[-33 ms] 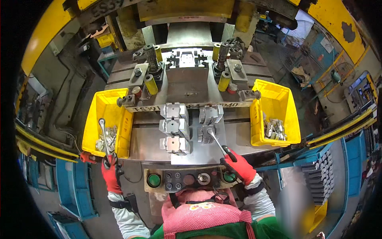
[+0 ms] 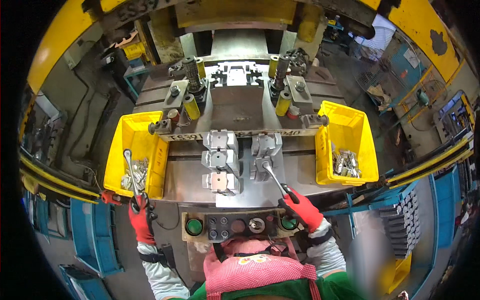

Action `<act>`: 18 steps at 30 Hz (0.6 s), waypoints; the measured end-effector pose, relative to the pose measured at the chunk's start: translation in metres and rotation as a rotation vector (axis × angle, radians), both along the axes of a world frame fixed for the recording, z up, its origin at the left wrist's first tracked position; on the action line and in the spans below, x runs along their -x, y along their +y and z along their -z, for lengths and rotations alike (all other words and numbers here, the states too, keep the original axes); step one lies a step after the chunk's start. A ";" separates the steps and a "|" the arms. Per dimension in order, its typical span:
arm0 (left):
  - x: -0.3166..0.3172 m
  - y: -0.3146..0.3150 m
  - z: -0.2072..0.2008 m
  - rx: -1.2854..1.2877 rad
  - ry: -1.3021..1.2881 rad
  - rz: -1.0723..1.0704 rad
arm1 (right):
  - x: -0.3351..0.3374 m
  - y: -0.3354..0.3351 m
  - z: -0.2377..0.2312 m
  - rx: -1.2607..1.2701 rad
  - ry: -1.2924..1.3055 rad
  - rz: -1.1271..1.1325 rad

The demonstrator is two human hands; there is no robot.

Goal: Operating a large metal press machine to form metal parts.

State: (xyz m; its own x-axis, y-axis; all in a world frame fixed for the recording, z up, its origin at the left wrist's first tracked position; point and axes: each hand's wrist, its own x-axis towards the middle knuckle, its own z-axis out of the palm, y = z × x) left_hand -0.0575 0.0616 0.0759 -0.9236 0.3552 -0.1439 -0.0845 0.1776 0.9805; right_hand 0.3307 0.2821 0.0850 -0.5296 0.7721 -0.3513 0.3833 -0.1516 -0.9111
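Your left hand [image 2: 141,212] grips the left tool [image 2: 131,169]; your right hand [image 2: 301,207] grips the right tool [image 2: 276,179], its head at the near-right stack [image 2: 258,173], seemingly for pick-up; lifting would call for steadiness.

held tools [image 2: 275,179] 2 | tabletop metal stacks [image 2: 218,160] 5 | flanking yellow bins [image 2: 368,147] 2 | green buttons [image 2: 194,226] 2

The left hand [image 2: 141,206], in a red glove, grips a rod [image 2: 132,172] whose round end shows against the left bin [image 2: 115,155], yellow, with small metal pieces [image 2: 141,171] inside. The right hand [image 2: 298,203], gloved alike, grips a second rod [image 2: 274,176], its tip at the nearer of two metal stacks [image 2: 266,143]. Three more stacks [image 2: 219,160] stand left of these. The right bin [image 2: 371,155] holds pieces too. A panel [image 2: 245,226] with green buttons lies between the forearms.
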 end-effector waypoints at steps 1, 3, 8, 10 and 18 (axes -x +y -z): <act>-0.005 -0.002 0.001 -0.059 0.034 -0.006 | -0.002 -0.001 -0.007 0.086 0.054 0.017; -0.013 -0.011 0.003 -0.097 -0.016 -0.043 | -0.004 0.002 -0.022 0.063 0.176 0.044; -0.023 -0.018 0.013 -0.185 -0.106 -0.088 | 0.056 0.079 -0.051 -0.319 0.376 -0.004; -0.024 -0.014 0.019 -0.153 -0.122 -0.062 | 0.110 0.131 -0.053 -0.461 0.404 -0.052; -0.053 -0.037 0.023 -0.159 -0.098 -0.139 | 0.222 0.238 -0.014 -0.427 0.135 -0.040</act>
